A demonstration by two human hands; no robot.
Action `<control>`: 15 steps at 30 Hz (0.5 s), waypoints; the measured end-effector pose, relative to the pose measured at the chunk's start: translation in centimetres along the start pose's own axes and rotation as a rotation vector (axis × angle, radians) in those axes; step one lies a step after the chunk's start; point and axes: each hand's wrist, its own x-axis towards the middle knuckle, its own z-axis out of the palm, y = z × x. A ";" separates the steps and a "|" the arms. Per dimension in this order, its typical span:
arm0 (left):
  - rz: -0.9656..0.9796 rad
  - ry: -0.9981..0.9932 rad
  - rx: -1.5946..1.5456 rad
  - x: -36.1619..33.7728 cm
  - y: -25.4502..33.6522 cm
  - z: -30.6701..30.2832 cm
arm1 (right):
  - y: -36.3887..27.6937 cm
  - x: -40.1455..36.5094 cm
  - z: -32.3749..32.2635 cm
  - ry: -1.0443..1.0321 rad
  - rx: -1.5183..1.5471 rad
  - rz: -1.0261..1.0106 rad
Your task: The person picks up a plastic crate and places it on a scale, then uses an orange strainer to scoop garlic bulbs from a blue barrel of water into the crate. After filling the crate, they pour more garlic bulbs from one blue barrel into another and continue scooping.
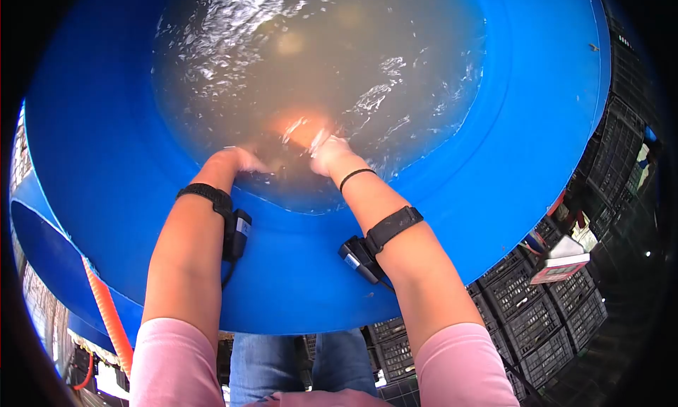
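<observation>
Both my hands reach into murky, brownish water (395, 26) in a large round blue tub (537, 124). The back of my left hand (246, 160) shows at the near edge of the water, while its fingers dip under and are hidden. My right hand (330, 153) is a little farther right, in the water past the wrist. Just ahead of it, an orange-toned shape (302, 129) shows blurred under the surface; I cannot tell whether it is a held thing or my own fingers. Foam and ripples run across the water.
Black straps with small devices (236, 234) circle both forearms. Stacked black crates (526, 301) stand right of the tub, with a white and red scale-like device (561, 262) on them. At left are an orange ribbed hose (107, 312) and another blue tub (49, 255).
</observation>
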 end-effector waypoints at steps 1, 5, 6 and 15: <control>0.054 0.067 -0.052 -2.7 1.9 0.3 | -0.7 -1.1 -1.2 0.001 0.003 -0.110; -0.183 0.191 -0.198 -4.9 2.3 0.1 | -0.8 -4.4 -2.4 0.064 0.340 -0.288; -0.178 0.202 -0.194 -5.4 2.3 0.1 | -0.6 -5.8 -3.0 0.025 0.569 -0.292; 0.024 0.365 -0.290 -15.1 7.0 4.8 | 0.9 -15.5 -1.9 -0.134 1.265 -0.524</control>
